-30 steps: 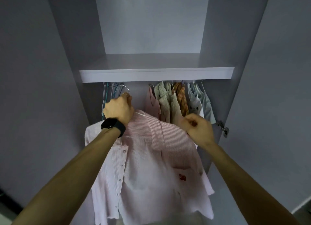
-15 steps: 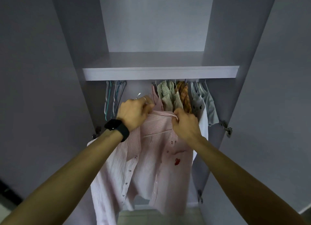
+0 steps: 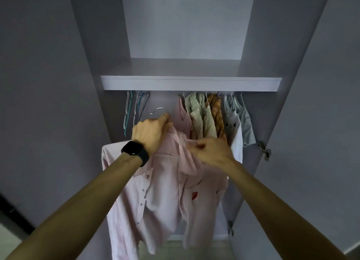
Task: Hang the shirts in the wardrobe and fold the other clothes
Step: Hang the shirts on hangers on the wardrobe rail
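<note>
Pink-striped shirt (image 3: 165, 191) hangs open-fronted below the shelf (image 3: 191, 83), its length dropping straight down away from it. Its hanger hook (image 3: 160, 111) stands up out of the collar, just under the shelf's front edge and short of it. The left hand (image 3: 150, 133) is clenched at the collar round the base of that hook, directly beneath it, so it is the nearer hand for the lift. The right hand (image 3: 212, 150) pinches collar fabric lower, toward the shelf's right end. The rail is hidden behind the shelf's lip. By my reading, the hook must rise and go inward into the gap under the shelf's middle-left. Empty hangers (image 3: 134, 110) bunch under its left end, and hung clothes (image 3: 210, 119) fill the stretch under its right half, the nearest just beside the hook.
</note>
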